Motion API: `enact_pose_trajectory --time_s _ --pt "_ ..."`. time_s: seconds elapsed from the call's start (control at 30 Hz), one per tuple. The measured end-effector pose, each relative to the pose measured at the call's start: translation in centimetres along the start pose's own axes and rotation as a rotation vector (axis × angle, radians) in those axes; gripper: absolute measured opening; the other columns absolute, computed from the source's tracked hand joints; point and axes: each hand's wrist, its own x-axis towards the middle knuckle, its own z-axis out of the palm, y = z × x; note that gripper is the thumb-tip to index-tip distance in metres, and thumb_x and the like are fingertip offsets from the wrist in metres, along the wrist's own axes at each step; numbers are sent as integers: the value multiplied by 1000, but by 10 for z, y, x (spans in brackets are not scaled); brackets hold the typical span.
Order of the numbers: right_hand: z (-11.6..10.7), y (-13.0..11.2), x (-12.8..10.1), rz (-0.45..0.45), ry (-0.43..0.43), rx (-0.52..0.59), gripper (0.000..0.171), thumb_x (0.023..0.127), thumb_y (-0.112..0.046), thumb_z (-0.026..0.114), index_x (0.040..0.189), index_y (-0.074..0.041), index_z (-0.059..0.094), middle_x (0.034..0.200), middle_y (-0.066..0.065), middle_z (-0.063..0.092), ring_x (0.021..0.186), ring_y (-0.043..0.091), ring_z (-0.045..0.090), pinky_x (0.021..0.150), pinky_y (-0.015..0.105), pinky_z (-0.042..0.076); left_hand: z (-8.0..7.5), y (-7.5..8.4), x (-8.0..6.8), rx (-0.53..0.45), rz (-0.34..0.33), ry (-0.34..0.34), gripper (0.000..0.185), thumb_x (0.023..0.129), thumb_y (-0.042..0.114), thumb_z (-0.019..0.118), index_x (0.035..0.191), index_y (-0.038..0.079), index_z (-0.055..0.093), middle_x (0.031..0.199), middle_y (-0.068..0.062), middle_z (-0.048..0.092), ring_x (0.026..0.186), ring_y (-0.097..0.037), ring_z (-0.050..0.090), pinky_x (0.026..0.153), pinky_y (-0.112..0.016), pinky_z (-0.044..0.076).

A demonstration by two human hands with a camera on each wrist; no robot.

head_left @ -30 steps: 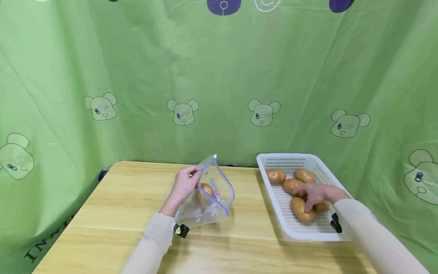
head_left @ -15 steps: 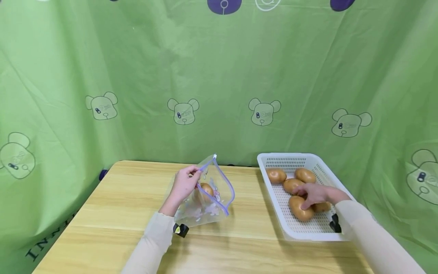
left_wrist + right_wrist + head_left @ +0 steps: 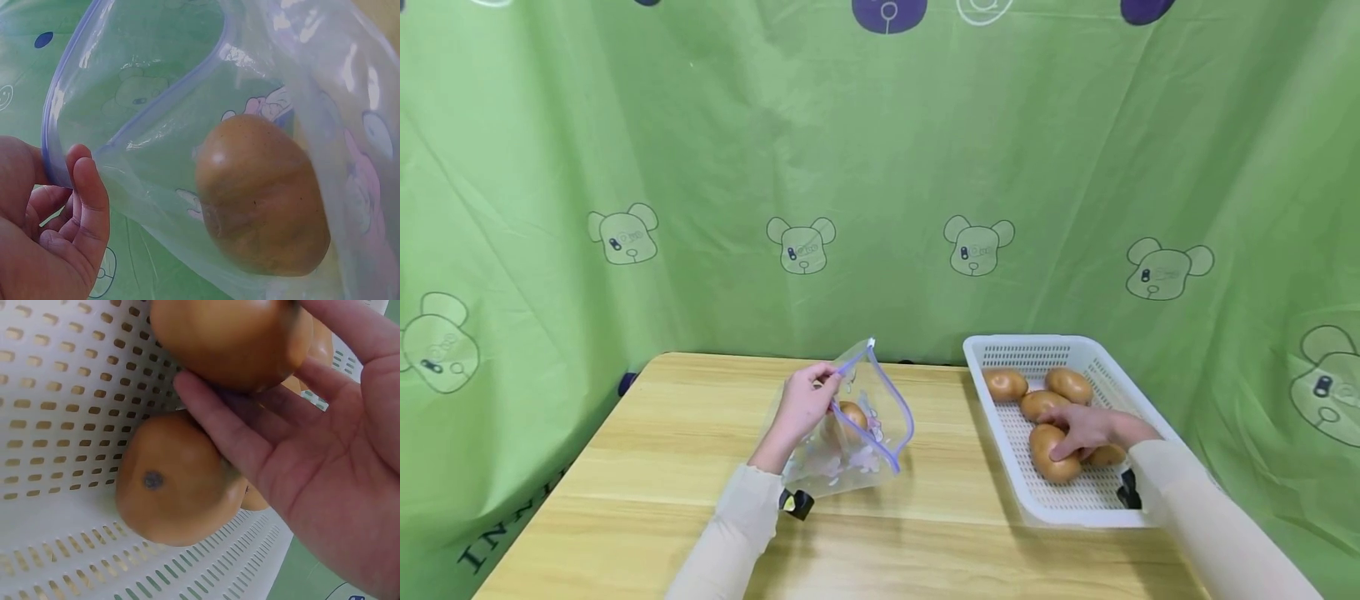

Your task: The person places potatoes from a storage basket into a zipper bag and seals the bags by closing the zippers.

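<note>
In the head view my left hand (image 3: 805, 402) pinches the purple zip edge of a clear, printed zip bag (image 3: 829, 471), whose mouth gapes to the right. Inside the bag lies one brown potato (image 3: 262, 200), large in the left wrist view. My right hand (image 3: 1086, 427) reaches into a white basket (image 3: 1090, 518) and grips a potato (image 3: 1051, 458) with thumb and fingers around it. Another potato (image 3: 178, 481) lies just under those fingers in the right wrist view. Further potatoes sit at the back of the basket, one of them a potato (image 3: 1006, 385) by the left wall.
The light wooden table (image 3: 647, 467) carries the bag left of centre and the basket at the right. Behind and around it hangs a green curtain (image 3: 880, 167) with printed bear heads. The basket's perforated walls (image 3: 69, 394) rise around the right hand.
My right hand has shifted slightly to the left inside the basket, and the gripped potato has moved left and a little up with it. The left hand and the bag hold still.
</note>
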Motion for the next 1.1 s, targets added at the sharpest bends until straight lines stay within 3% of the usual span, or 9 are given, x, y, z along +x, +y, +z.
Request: enact_pose_trajectory --time_s 0.13,0.3,0.53,0.8,1.1 --pt "2 2 3 -26 26 11 74 72 -12 81 131 7 39 122 23 45 101 30 52 73 35 52 -1 0 0 10 5 7 12 93 7 57 94 2 68 75 -7 56 51 -14 53 47 -33 53" --pt "4 3 8 -36 39 56 74 69 -14 82 129 1 42 124 18 44 108 31 48 84 35 46 -1 -1 1 4 16 -5 12 93 6 57 94 1 68 74 -7 56 51 -15 53 53 -46 54" --pt "6 2 10 -122 105 -131 75 70 -22 81 133 -1 44 132 19 43 113 35 45 92 44 39 0 -2 2 16 32 5 12 93 7 57 93 2 68 73 -6 56 49 -14 52 48 -39 53" --pt "10 3 12 -174 133 -91 72 71 -20 80 131 -1 43 136 23 40 115 37 44 92 40 40 1 -4 0 16 17 5 12 93 6 57 93 1 68 75 -7 56 50 -14 52 52 -47 54" --pt "9 5 19 -233 178 -169 68 71 -21 80 127 -2 47 129 20 46 109 30 48 93 44 40 0 -4 1 21 13 12 13 93 7 57 95 2 69 76 -7 56 50 -14 52 44 -25 49"
